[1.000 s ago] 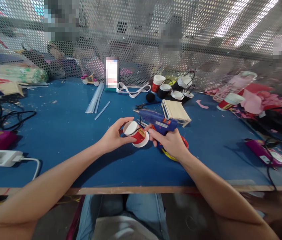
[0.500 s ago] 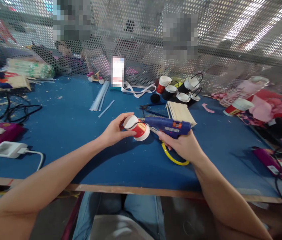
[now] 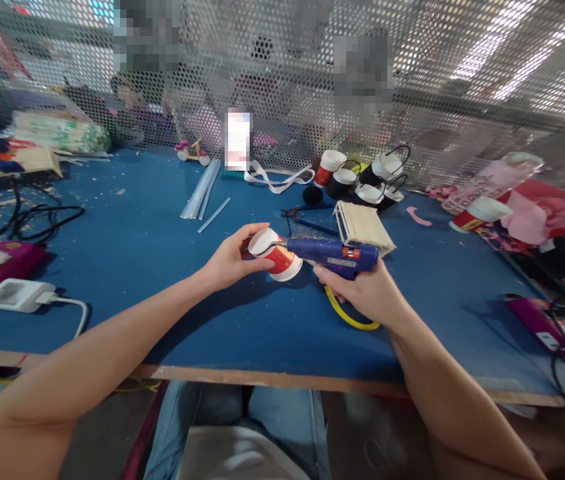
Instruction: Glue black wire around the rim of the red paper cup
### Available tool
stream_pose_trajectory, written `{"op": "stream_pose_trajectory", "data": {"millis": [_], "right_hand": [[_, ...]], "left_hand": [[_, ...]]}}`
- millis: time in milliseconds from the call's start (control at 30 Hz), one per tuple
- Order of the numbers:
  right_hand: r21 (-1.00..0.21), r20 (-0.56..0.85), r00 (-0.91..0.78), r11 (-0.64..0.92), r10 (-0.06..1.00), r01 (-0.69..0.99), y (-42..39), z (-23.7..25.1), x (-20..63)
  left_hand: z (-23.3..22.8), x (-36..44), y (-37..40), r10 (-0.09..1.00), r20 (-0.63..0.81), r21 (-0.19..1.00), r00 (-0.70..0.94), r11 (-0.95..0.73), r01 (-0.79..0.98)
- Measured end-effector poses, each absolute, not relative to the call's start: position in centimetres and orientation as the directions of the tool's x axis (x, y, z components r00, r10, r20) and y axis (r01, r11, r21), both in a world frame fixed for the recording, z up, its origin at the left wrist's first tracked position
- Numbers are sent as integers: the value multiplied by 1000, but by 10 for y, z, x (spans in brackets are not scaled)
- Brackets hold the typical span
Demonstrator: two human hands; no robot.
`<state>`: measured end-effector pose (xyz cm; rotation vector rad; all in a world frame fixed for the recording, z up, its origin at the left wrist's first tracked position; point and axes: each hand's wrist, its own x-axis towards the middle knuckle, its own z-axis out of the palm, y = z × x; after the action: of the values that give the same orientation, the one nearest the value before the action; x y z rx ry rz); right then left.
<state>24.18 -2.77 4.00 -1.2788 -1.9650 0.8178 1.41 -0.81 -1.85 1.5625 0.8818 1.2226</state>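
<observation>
A red and white paper cup (image 3: 286,264) lies tilted in my left hand (image 3: 237,258), its open end toward the left. My left thumb presses on its near side, and the fingers curl behind it. In my right hand (image 3: 362,288) is a blue glue gun (image 3: 319,251), gripped by its handle and pointing left. The nozzle (image 3: 278,245) is at the cup's upper side near the rim; whether it touches cannot be made out. Beneath my right hand a yellow curved piece (image 3: 347,315) rests on the table.
Behind are pliers (image 3: 312,220), a wooden stick bundle (image 3: 365,227), black-wrapped cups with handles (image 3: 342,183), clear glue sticks (image 3: 201,190) and a lit phone (image 3: 237,139) against perforated mesh. Purple power strips (image 3: 552,327) lie at both sides. A white charger (image 3: 17,295) sits left.
The glue gun has shifted slightly left, bringing its nozzle farther over the cup toward the rim. My left hand keeps its hold on the cup, nearly unmoved.
</observation>
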Motion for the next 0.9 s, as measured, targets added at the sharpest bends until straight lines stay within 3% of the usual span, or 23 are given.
{"op": "stream_pose_trajectory", "data": {"millis": [900], "right_hand": [[-825,121,-268,247,956,508,-29,41,242]], "left_hand": [[-20,14,-8,918,308,948,249,-319,3]]}}
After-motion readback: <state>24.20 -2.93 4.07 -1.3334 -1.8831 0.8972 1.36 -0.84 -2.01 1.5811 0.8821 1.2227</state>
